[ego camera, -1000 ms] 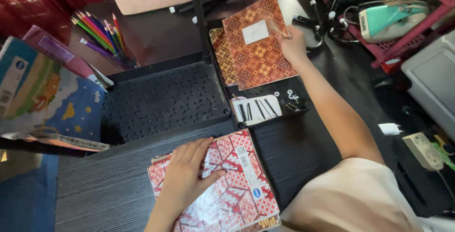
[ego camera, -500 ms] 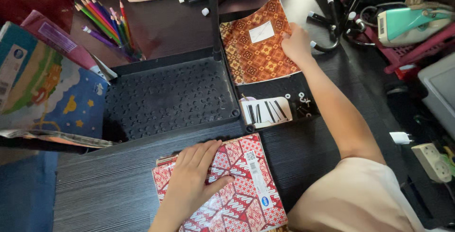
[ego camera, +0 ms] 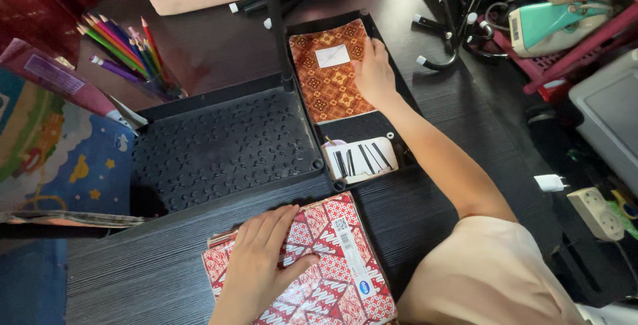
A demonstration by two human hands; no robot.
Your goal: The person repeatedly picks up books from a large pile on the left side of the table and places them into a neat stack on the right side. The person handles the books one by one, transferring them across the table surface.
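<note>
My right hand [ego camera: 374, 72] rests on the right edge of an orange patterned notebook [ego camera: 330, 72] with a white label, which lies flat in a narrow black tray [ego camera: 362, 129]. My left hand [ego camera: 260, 262] lies flat, fingers spread, on a red and white patterned notebook [ego camera: 332, 258] that tops a small stack at the near edge of the dark wooden table [ego camera: 133, 265]. A white card of black hairpins [ego camera: 360, 159] sits in the same tray, just below the orange notebook.
A black perforated mat [ego camera: 222, 145] fills the table's middle. Coloured pencils [ego camera: 123, 49] stand at the back left beside colourful children's books [ego camera: 53, 139]. A black pole [ego camera: 276, 19] rises behind the mat. A teal iron [ego camera: 551, 22], a white plug [ego camera: 549, 182] and a power strip [ego camera: 595, 212] lie right.
My right hand has lowered the orange notebook from a tilted hold down flat into the tray, covering the second one beneath. My left hand has stayed on the red notebook.
</note>
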